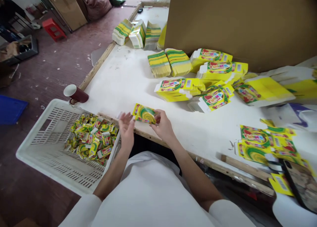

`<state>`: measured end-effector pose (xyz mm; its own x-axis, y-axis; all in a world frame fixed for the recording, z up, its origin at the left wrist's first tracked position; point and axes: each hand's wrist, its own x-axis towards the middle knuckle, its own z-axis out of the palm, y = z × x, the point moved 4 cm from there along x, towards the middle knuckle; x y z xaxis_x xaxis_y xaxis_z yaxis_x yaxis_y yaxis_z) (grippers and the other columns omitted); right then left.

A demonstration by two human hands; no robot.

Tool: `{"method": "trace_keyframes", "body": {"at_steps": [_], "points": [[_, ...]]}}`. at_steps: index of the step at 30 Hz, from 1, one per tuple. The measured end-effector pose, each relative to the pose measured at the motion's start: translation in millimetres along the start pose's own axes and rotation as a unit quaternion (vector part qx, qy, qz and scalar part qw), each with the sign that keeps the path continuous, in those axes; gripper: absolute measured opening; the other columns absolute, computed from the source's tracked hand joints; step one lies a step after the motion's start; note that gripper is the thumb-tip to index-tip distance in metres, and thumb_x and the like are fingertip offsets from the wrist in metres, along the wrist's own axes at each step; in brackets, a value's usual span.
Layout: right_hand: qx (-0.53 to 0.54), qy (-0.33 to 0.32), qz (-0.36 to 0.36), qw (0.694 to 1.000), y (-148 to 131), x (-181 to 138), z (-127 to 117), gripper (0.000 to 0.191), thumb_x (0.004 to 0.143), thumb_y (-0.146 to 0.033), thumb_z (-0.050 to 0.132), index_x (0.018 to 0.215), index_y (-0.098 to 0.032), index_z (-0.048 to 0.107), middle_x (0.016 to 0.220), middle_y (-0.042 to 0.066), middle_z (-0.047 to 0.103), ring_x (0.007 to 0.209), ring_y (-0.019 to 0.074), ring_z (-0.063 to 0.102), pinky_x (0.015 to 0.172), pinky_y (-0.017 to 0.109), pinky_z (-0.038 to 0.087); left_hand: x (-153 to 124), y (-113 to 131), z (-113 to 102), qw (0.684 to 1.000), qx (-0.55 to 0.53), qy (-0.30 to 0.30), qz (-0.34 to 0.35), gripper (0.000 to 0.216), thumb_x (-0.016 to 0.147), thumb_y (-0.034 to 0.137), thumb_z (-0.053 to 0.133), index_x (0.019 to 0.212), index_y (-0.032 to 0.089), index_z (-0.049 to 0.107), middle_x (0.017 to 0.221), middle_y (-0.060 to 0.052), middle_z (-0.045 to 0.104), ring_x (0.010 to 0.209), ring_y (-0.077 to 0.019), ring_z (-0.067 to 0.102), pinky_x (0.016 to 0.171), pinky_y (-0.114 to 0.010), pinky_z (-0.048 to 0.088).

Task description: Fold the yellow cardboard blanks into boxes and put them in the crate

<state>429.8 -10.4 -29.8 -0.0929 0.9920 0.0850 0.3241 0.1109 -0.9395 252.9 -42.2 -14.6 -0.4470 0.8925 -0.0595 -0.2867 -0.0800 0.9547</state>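
Between the thumb and fingers of my right hand (162, 125) is a small yellow and green printed box (144, 113), held just above the table's front edge. My left hand (126, 129) is beside the box's left end, fingers spread and slightly blurred, holding nothing that I can see. Just left of that hand stands a white slatted plastic crate (47, 121), with many small yellow boxes (95, 143) piled inside it. Flattened printed cartons (257, 143) lie on the table to my right.
On the white table (116, 77) stand bundled carton stacks (158, 63) and several yellow printed packs (175, 88). A maroon mug (80, 94) sits at the left edge. A large cardboard sheet (237, 22) rises behind. A phone (300, 184) lies at right. A person sits far left.
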Motion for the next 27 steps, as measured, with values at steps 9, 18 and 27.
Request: {"method": "trace_keyframes", "body": {"at_steps": [9,18,27], "points": [[0.090,-0.073,-0.068,0.991,-34.5,-19.3,4.8,0.057,0.081,-0.015,0.063,0.135,-0.026,0.050,0.122,0.010,0.060,0.104,0.0227,0.062,0.088,0.040,0.056,11.0,-1.1,58.3,0.963,-0.215,-0.057,-0.151,0.037,0.078,0.049,0.066,0.097,0.018,0.069,0.093,-0.009,0.074,0.097,-0.0266,0.072,0.094,-0.044,0.054],[0.141,-0.126,-0.035,0.981,-36.0,-12.2,17.6,0.058,0.078,-0.041,0.080,0.131,-0.026,0.063,0.126,0.010,0.069,0.115,0.0288,0.064,0.099,0.044,0.051,14.4,0.7,61.0,0.958,-0.223,0.040,-0.175,0.035,0.083,0.052,0.068,0.076,0.019,0.057,0.062,0.005,0.052,0.053,-0.0086,0.054,0.060,-0.023,0.048],[0.233,-0.067,0.034,0.970,-17.1,-4.0,9.8,0.046,0.088,-0.047,0.066,0.129,-0.025,0.066,0.129,0.009,0.069,0.110,0.0238,0.067,0.095,0.039,0.055,2.5,-8.0,50.1,0.973,-0.176,-0.063,-0.138,0.048,0.070,0.056,0.082,0.100,0.021,0.072,0.104,-0.006,0.074,0.102,-0.0190,0.068,0.095,-0.031,0.051]]}}
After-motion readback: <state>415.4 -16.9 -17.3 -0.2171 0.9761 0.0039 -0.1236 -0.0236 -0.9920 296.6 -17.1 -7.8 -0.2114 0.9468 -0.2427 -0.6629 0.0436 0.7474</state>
